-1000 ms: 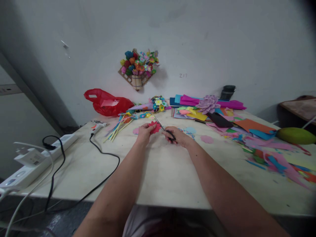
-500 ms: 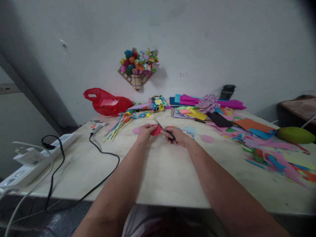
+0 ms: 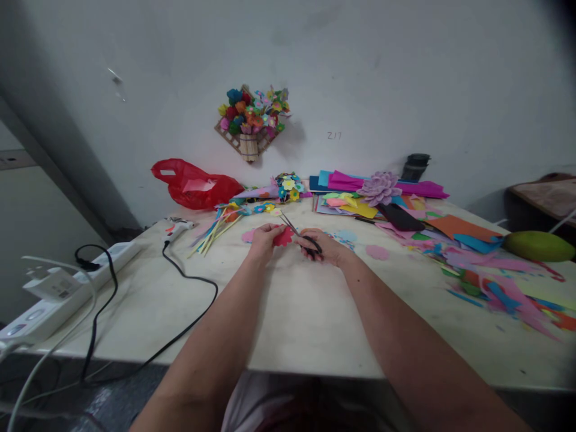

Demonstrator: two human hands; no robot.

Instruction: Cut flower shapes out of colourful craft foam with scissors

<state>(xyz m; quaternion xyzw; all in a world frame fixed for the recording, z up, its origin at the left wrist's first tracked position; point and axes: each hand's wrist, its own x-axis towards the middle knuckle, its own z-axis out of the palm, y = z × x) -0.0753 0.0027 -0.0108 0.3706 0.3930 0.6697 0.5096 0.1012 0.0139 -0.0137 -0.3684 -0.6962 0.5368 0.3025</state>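
Note:
My left hand (image 3: 264, 240) pinches a red scalloped paper shape (image 3: 283, 236) by its left side, above the table. Fingers of my right hand (image 3: 327, 249) are wrapped round the black handles of a pair of scissors (image 3: 310, 244). The blades point up and to the left, just behind the red shape's right edge; whether they touch it I cannot tell. Behind my left hand a pink paper cutout (image 3: 247, 236) lies on the table. To the right of my right hand rests another pink scalloped cutout (image 3: 377, 252), with a light blue one (image 3: 347, 236) farther back.
A glue gun (image 3: 177, 230) and its black cord lie left, near a white power strip (image 3: 81, 288). Thin sticks (image 3: 215, 234), a red plastic bag (image 3: 193, 186) and paper flowers (image 3: 289, 188) are behind. Coloured sheets (image 3: 465, 229) and scraps (image 3: 508, 297) cover the right side.
The red shape has turned slightly in my left hand, and more of it shows. The scissors in my right hand have barely moved.

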